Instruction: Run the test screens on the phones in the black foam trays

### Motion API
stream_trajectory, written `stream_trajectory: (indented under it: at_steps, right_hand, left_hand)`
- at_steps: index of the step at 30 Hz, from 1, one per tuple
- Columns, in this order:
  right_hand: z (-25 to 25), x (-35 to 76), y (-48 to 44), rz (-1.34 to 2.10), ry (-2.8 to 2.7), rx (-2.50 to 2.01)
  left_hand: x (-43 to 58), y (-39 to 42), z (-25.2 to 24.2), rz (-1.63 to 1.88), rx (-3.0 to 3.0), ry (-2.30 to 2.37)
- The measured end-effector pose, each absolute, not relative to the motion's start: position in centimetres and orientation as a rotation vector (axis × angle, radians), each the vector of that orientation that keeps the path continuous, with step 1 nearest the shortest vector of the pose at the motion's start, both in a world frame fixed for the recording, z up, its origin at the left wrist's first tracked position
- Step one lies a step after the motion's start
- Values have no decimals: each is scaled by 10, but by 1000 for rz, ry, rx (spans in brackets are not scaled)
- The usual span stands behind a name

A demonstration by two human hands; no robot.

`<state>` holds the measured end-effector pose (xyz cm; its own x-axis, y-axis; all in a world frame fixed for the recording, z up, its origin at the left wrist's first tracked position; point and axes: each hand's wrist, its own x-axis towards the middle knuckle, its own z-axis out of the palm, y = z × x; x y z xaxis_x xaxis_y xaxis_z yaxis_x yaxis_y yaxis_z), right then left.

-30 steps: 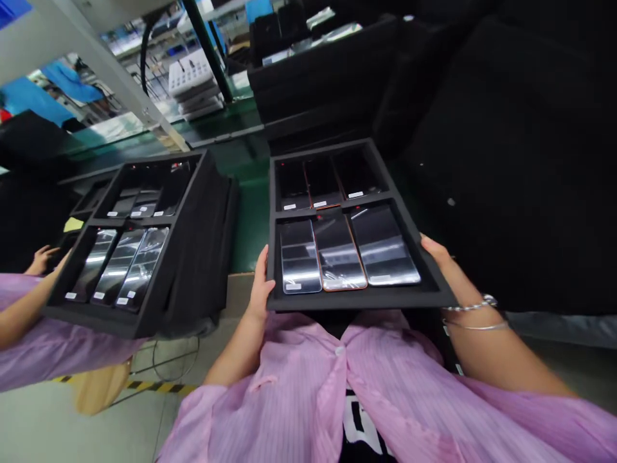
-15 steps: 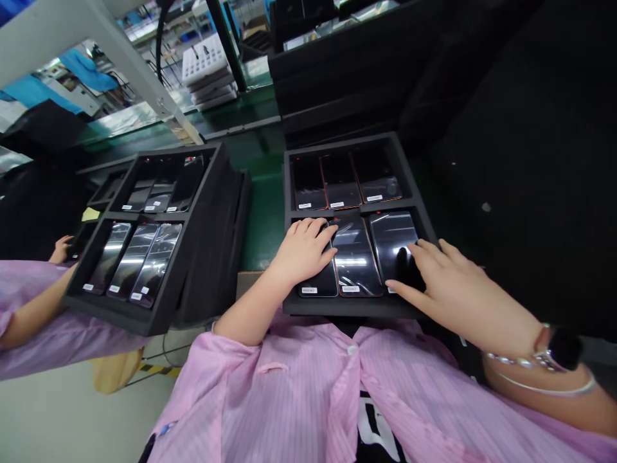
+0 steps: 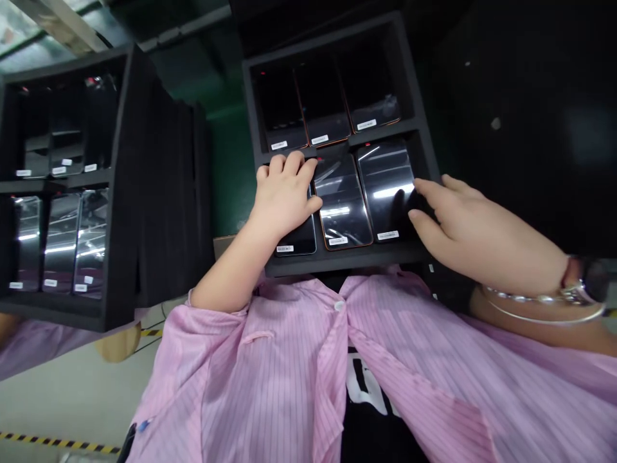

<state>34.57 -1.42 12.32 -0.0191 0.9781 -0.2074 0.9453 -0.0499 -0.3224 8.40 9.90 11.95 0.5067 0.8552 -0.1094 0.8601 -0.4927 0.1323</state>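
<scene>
A black foam tray [image 3: 337, 260] sits in front of me with two rows of three dark-screened phones. My left hand [image 3: 284, 193] lies over the near-left phone [image 3: 299, 241], fingers curled at its top end by the divider and thumb along its right side. My right hand [image 3: 463, 225], with bracelets and a watch at the wrist, reaches in from the right; its stretched fingers touch the right edge of the near-right phone [image 3: 383, 186]. The middle phone [image 3: 343, 206] between the hands lies untouched. The far row [image 3: 322, 103] is in shadow.
A second foam tray [image 3: 120, 193] with phones [image 3: 58, 241] stands to the left on a thick black foam stack. A green belt [image 3: 226, 161] runs between the trays. Dark foam [image 3: 506, 96] fills the right. Another person's pink sleeve [image 3: 29, 350] shows at lower left.
Both hands left the tray's sides and moved onto the near row of phones. The left fingers crept up to the phone's top end, and the view tipped downward.
</scene>
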Motion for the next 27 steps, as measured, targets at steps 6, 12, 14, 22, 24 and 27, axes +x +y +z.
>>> stream_trajectory:
  at_steps: [6, 12, 14, 22, 24, 27]
  right_hand:
    - [120, 349, -13, 645, -2021, -2103]
    - [109, 349, -16, 583, -2048, -1958]
    - [104, 343, -16, 523, -2100, -1878]
    - [91, 325, -21, 363, -2165, -1980]
    - [89, 325, -20, 356, -2165, -1972]
    - [87, 324, -15, 338, -2159, -1957]
  left_hand:
    - [84, 98, 113, 17, 2562, 1505]
    - [83, 99, 114, 25, 2564, 1478]
    - [86, 100, 115, 58, 2613, 1395]
    - [100, 104, 94, -70, 2802, 717]
    - [97, 103, 95, -140, 2799, 757]
    - [97, 100, 107, -224, 2812, 803]
